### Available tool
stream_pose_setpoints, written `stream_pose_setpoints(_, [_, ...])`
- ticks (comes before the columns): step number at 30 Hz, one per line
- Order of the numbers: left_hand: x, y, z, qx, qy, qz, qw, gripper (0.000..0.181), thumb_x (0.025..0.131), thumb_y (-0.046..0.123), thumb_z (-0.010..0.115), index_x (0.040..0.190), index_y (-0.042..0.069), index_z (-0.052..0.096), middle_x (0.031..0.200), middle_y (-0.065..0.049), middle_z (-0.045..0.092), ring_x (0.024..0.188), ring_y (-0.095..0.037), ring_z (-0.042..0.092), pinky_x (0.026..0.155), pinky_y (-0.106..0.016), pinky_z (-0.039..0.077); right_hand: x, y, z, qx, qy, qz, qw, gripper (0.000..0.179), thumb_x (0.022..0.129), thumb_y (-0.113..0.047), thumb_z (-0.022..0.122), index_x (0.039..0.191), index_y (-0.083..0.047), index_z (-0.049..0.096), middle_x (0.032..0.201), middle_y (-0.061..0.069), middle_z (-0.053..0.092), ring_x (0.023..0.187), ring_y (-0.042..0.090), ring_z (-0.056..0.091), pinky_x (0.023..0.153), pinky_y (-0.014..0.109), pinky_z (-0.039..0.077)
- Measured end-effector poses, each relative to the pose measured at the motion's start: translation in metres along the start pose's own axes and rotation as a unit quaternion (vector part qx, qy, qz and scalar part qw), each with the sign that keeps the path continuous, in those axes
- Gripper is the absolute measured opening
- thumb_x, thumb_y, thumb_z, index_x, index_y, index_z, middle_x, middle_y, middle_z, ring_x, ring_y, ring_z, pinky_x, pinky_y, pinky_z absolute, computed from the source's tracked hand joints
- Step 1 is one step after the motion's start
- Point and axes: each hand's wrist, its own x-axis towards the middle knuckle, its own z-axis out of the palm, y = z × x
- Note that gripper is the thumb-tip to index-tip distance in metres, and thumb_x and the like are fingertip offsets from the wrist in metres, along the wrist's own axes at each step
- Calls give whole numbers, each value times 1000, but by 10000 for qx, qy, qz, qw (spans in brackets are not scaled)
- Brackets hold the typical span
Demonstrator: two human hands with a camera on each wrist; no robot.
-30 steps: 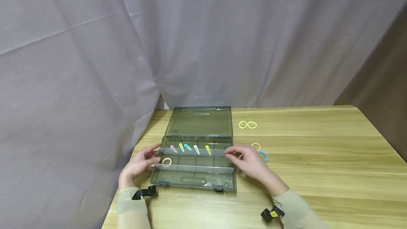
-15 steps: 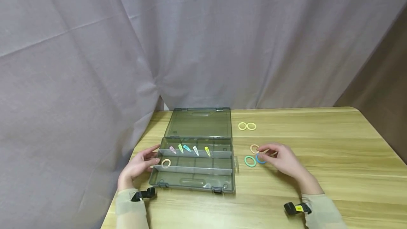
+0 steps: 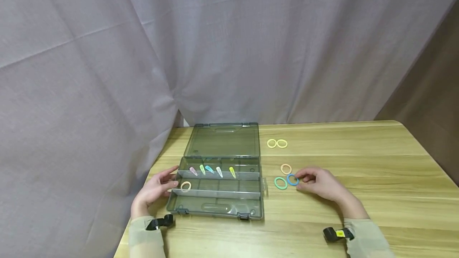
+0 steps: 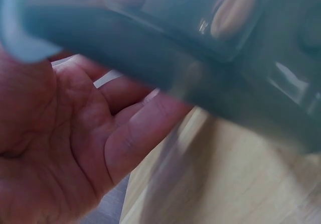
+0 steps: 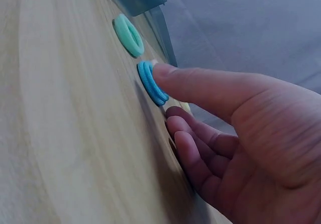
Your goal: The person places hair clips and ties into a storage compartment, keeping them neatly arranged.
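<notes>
My right hand [image 3: 317,183] pinches the edge of a blue hair tie [image 3: 288,181] lying on the table. In the right wrist view, the thumb rests against that blue hair tie [image 5: 150,83], while the other fingers curl beside it. A green hair tie [image 3: 275,183] and a peach one [image 3: 281,169] lie around it. My left hand [image 3: 152,192] rests at the left side of a clear grey compartment case [image 3: 201,209], its fingers fairly straight against the wall. Inside the middle row lies another peach hair tie [image 3: 181,187], visible through the plastic in the left wrist view.
Several coloured snap hair clips [image 3: 219,172] sit in the case's back row. The case lid [image 3: 222,142] lies open toward the back. Two yellow hair ties [image 3: 277,143] lie side by side behind. A grey curtain [image 3: 229,51] hangs beyond the wooden table [image 3: 358,170].
My right hand has moved right, away from the case's right edge, to the blue hair tie, uncovering the green one. The left hand has stayed at the case.
</notes>
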Motion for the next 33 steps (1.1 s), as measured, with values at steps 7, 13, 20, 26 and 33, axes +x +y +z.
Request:
stream_pose_setpoints(7, [-1, -2, -1, -45, -5, -29, 10000, 69, 105, 12, 70, 165, 4, 39, 154, -34, 51, 125, -34, 63, 81, -39, 62, -1, 0, 5, -142, -54, 16, 9999, 30, 86, -16, 92, 112, -9, 80, 102, 2, 69, 91, 14, 62, 79, 25, 54])
stream_pose_setpoints(13, [1, -5, -2, -80, -41, 17, 10000, 69, 104, 12, 70, 165, 3, 39, 152, -35, 51, 123, -34, 64, 81, -40, 62, 0, 0, 9, -338, 103, 12, 9994, 25, 84, -15, 93, 106, -12, 80, 100, 1, 67, 90, 15, 60, 77, 25, 53])
stream_pose_setpoints(20, [0, -2, 0, -43, -32, -70, 10000, 65, 105, 14, 69, 161, -4, 41, 155, -33, 50, 132, -35, 58, 85, -40, 62, 0, 1, 10, -526, 281, -97, 9982, 20, 83, -13, 93, 98, -14, 80, 95, -1, 66, 86, 12, 59, 75, 25, 51])
stream_pose_setpoints(26, [1, 0, 0, -14, -5, -71, 10000, 64, 104, 14, 70, 160, -5, 44, 153, -31, 52, 132, -36, 57, 85, -39, 62, -2, 0, 10, -614, 326, -242, 9973, 18, 84, -12, 93, 96, -15, 80, 95, -3, 66, 85, 11, 58, 73, 25, 49])
stream_pose_setpoints(33, [1, 0, 1, -64, -40, -61, 10000, 64, 105, 13, 70, 160, -6, 42, 152, -33, 52, 132, -38, 58, 86, -41, 62, -2, 0, 8, -666, 314, -329, 9967, 15, 86, -12, 91, 96, -16, 80, 98, -3, 67, 87, 12, 59, 74, 24, 49])
